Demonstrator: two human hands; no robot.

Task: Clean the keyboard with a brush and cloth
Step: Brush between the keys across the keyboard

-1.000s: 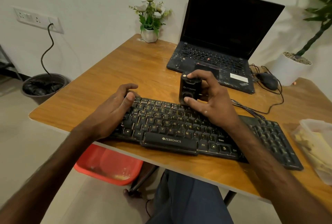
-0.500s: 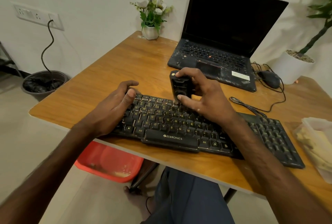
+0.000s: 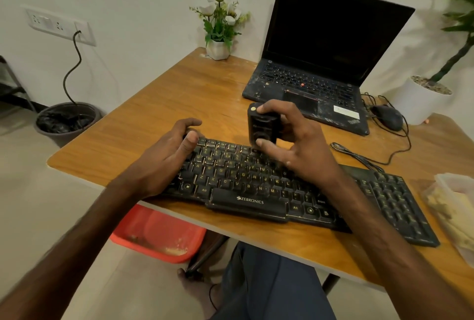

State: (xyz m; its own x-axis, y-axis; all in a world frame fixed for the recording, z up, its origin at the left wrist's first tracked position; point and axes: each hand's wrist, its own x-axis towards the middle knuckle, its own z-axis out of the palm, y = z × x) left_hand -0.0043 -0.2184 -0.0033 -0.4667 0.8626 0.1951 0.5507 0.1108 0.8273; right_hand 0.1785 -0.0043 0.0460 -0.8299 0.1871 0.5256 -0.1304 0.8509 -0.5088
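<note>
1. Leftward along the top key row, the right hand (image 3: 302,150) has carried its black device (image 3: 261,127) since a second ago.
2. Black keyboard (image 3: 246,181), yellow legends, "ZEBRONICS" lip, lies at the counter's (image 3: 179,104) near edge.
3. Left hand (image 3: 166,158) grips its far-left corner, fingers curled; right hand pinches the device — thumb and forefinger — just over the top row.

Laptop (image 3: 311,81) behind keyboard (image 3: 256,186) on table (image 3: 159,104).
</note>
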